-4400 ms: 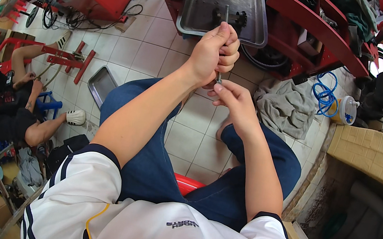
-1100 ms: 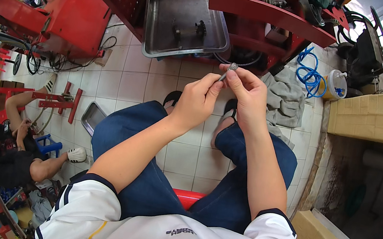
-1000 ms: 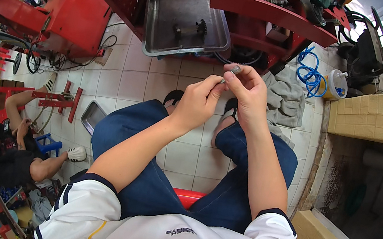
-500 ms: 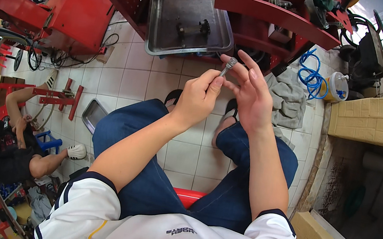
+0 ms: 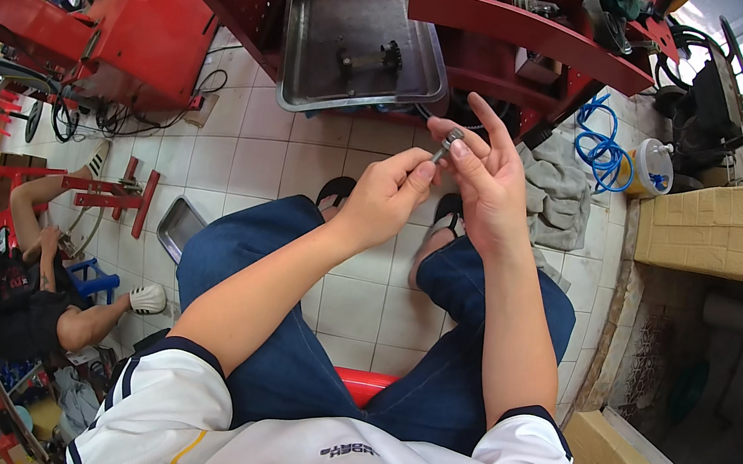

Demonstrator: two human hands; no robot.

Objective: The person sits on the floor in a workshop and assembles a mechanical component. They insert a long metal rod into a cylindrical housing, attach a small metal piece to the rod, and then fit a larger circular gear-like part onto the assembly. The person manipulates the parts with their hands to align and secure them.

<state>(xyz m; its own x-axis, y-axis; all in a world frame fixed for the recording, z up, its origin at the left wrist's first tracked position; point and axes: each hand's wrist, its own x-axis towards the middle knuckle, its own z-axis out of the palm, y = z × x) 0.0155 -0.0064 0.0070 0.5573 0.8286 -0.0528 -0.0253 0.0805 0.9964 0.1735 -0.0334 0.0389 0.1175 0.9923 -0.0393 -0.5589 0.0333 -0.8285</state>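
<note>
At the far left, a co-worker (image 5: 25, 307) in dark clothes sits low beside a blue stool (image 5: 96, 282), with a red chair (image 5: 0, 199) just behind. That person's 2 hands are together near the knees; what they hold is too small to tell. A red stand (image 5: 117, 197) is on the tiled floor to the right of the chair, and above it a red cabinet (image 5: 152, 28) has dark cables (image 5: 119, 126) trailing at its foot. Next comes a small tray (image 5: 181, 226), flat on the floor near the left knee. Farther up, a large metal tray (image 5: 306, 64) sits by a red rack (image 5: 533, 28) and holds 1 dark toothed part (image 5: 368, 60).

In the middle, over the gap between 2 sandalled feet, the left hand (image 5: 384, 197) is clamped on a metal rod (image 5: 440, 155), thumb and fingers together around its shaft. The rod slants up to the right, its knurled head in the right hand (image 5: 493, 191): thumb and fingers close on it, 1 finger stretched out and away.

To the right, a crumpled grey cloth (image 5: 555, 204) lies on the floor, then a coiled blue hose (image 5: 594, 151) and a lidded tub (image 5: 649, 168) beside it.
</note>
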